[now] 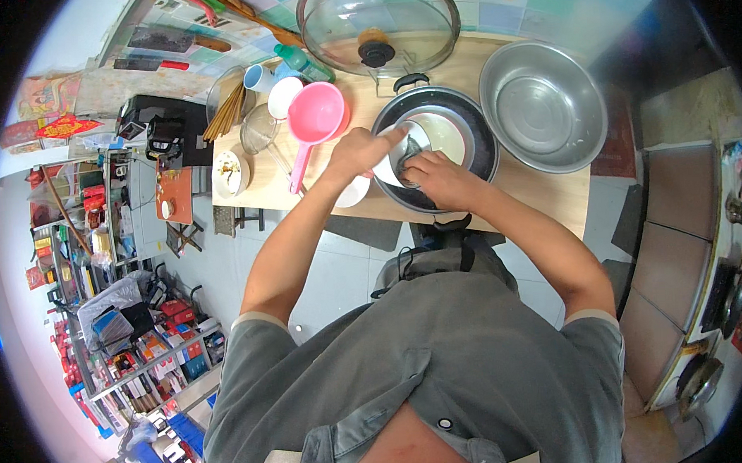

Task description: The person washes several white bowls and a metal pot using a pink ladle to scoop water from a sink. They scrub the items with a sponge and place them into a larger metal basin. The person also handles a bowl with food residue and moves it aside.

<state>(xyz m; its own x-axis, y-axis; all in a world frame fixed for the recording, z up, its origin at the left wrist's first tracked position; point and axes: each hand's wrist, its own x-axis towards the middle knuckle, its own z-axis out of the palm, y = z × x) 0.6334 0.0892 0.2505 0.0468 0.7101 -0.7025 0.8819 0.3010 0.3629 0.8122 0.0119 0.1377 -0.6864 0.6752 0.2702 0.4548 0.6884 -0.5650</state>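
My left hand (367, 152) grips the rim of a white bowl (385, 169), tilted over a black wok (400, 196). Inside the bowl, my right hand (440, 177) presses a dark grey scrubber or cloth (412, 149); which of these it is cannot be told. Under the bowl, a metal basin or pot with a pale inside (444, 135) sits in the wok. Part of another white bowl (353, 193) shows below my left wrist.
A pink ladle (316, 113), a mesh strainer (259, 129) and a bowl with food scraps (229, 174) lie on the left. A large steel basin (542, 106) stands right of the wok. A glass lid (377, 26) leans at the back, beside a green bottle (304, 62).
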